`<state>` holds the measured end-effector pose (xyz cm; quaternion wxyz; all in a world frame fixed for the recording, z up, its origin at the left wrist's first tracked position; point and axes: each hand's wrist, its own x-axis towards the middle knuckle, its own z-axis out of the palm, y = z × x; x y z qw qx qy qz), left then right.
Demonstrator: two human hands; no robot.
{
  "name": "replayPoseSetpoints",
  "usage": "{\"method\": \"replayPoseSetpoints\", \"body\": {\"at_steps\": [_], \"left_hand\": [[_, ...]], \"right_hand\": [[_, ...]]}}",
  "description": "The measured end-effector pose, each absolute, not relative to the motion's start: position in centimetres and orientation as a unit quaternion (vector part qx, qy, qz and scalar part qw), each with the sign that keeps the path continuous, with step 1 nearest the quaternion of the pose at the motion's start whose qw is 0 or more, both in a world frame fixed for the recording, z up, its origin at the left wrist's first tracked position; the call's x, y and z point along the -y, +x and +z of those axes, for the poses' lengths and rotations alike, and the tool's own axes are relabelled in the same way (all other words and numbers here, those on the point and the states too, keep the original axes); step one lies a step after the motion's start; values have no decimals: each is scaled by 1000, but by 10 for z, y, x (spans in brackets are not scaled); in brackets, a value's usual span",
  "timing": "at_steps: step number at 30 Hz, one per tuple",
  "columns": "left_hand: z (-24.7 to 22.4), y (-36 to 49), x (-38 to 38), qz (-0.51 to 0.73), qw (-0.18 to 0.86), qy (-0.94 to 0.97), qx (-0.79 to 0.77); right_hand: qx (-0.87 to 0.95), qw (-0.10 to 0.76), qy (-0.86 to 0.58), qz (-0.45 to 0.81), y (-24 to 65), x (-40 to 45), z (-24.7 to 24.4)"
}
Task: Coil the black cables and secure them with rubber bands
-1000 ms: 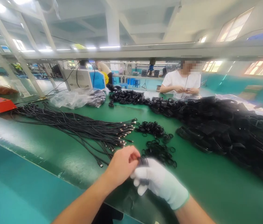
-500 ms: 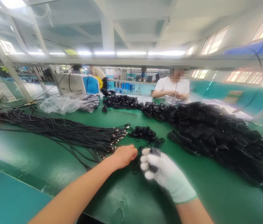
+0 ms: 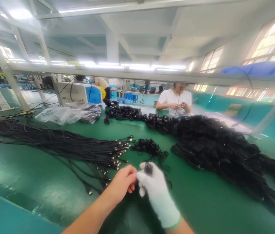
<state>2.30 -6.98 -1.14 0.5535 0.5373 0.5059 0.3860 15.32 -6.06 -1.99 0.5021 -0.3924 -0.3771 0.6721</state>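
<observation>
My right hand, in a white glove, is closed round a small black coil of several turns; the thumb and fingers hide its lower part. My bare left hand is closed just to the left, fingers curled, its fingertips meeting the gloved thumb. What lies between those fingertips is too small to make out. Beyond the hands is a heap of small black rings. Black cables with metal plug ends lie in a long bundle to the left, plugs toward my hands.
A large pile of black looped pieces covers the right side of the green table. More black coils lie at the back, beside a clear plastic bag. A white-and-blue machine stands behind. Across the table sits a person.
Both hands have moved down and come together. My left hand has drawn back from the loose rings to the gloved thumb. The black coil stays in my right hand; the view has tilted up.
</observation>
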Motion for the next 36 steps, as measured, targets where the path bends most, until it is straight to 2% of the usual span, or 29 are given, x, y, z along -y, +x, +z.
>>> {"method": "replayPoseSetpoints", "body": {"at_steps": [3,6,8,11,15,18,23,26,29,33,36], "left_hand": [[-11,26,77,407,560,527,-492],[4,21,92,458,660,460,-379],[14,16,100,471,721,421,-284],[20,8,101,409,733,475,-263],[20,-5,88,263,543,674,-425],[29,-10,87,178,443,755,-450],[52,-8,96,193,336,789,-476],[53,-6,93,218,329,773,-496],[45,-6,89,231,370,753,-492],[40,-3,89,234,407,743,-477],[40,4,92,230,393,758,-467]], "right_hand": [[303,485,-283,770,159,66,-20],[273,397,-86,872,170,72,-16],[323,360,-39,874,175,75,-11],[400,353,-81,842,178,78,-4],[452,340,-164,808,176,74,-1],[478,347,-214,778,176,69,0],[486,398,-335,702,180,67,5],[535,337,-359,686,179,72,11],[554,284,-407,669,176,75,18],[565,243,-430,661,171,73,14],[592,234,-445,631,167,69,-2]]}}
